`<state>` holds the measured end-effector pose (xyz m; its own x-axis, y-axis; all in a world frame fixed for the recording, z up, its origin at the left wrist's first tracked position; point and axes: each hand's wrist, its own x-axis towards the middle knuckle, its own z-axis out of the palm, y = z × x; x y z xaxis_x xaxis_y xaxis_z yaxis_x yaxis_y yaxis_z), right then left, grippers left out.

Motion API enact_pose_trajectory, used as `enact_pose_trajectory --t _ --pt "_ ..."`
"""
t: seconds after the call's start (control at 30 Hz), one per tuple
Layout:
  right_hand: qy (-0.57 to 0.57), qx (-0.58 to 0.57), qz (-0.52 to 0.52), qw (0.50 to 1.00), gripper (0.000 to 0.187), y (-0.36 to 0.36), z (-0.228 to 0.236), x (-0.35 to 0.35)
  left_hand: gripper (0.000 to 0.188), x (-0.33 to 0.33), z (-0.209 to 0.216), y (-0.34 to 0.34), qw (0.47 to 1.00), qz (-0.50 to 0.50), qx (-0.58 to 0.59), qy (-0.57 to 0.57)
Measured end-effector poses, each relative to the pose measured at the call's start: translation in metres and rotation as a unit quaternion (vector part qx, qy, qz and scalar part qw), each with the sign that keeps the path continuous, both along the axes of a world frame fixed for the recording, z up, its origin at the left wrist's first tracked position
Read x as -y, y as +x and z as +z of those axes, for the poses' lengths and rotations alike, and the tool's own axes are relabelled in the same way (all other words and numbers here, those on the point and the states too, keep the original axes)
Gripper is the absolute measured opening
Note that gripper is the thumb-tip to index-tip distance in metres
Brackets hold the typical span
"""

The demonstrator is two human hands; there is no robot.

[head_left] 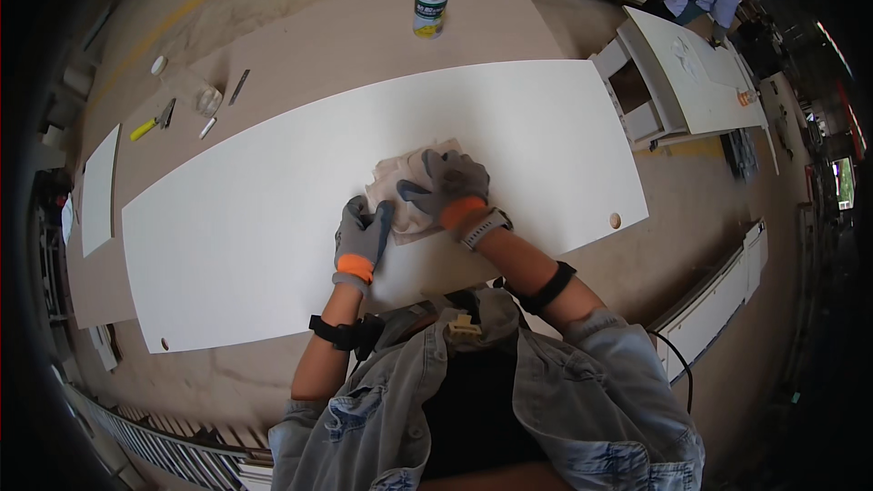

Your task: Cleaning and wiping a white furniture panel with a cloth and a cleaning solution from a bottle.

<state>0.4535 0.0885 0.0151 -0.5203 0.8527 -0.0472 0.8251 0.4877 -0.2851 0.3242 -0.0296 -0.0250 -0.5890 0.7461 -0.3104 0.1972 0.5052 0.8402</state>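
While the head view is the only one to go on, it shows the crumpled beige cloth (393, 175) lying on the white panel (255, 200), near the middle of its length; the step in hand looks like wiping the panel down. Right hand (455, 179), gloved, is over the cloth's right part, fingers bent and touching it; cannot tell if it clutches a fold or only presses. Left hand (362, 235), also gloved, is at the cloth's lower left edge, thumb and fingers parted, nothing seen in its grasp; contact with the cloth unclear. Next move likely calls for level pressure from the right hand, with the left hand steadying or clear of the stroke; spray can (431, 5) stands upright beyond the panel, on the brown surface (491, 18), well apart from both hands.
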Motion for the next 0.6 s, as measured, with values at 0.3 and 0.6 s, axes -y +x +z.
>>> enact_pose_trajectory --t 0.3,0.6 --pt "0.017 -0.065 0.037 0.997 0.024 -0.023 -0.019 -0.021 0.047 -0.004 -0.024 -0.007 0.997 0.051 0.06 0.024" --pt "-0.083 -0.08 0.275 0.955 0.041 -0.029 -0.027 0.012 0.022 -0.004 -0.054 -0.02 0.992 0.074 0.055 0.085"
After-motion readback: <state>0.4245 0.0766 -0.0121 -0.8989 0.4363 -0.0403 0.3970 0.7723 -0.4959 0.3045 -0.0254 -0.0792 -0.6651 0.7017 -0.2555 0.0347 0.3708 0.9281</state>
